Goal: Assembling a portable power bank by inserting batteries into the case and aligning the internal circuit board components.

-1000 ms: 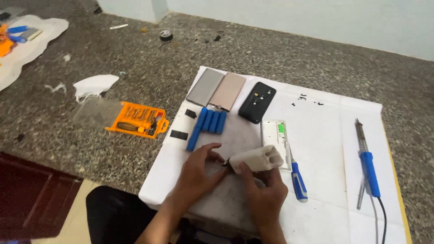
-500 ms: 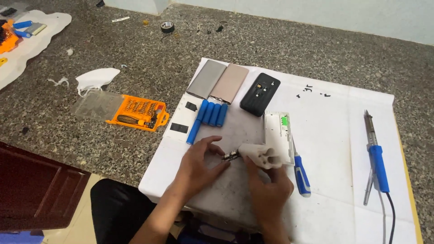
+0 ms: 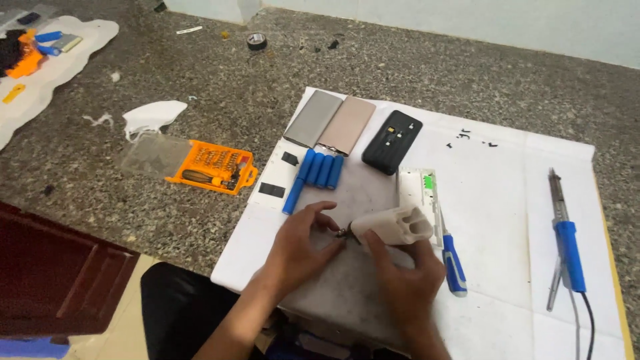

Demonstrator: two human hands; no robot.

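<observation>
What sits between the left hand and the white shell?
Nothing visible blocks it. The right hand holds the white shell; the left hand pinches a small dark part at the shell's open end. The blue cells and the screwdriver lie off to the sides.

A row of cells [image 3: 319, 171] is laid behind the hands, on the sheet [image 3: 493, 200] — two flat cases [image 3: 331, 121] lie further back. A screwdriver set [image 3: 212, 166] is placed left of the sheet on the desk [image 3: 200, 87]; a soldering iron [image 3: 568, 240] far right.
</observation>
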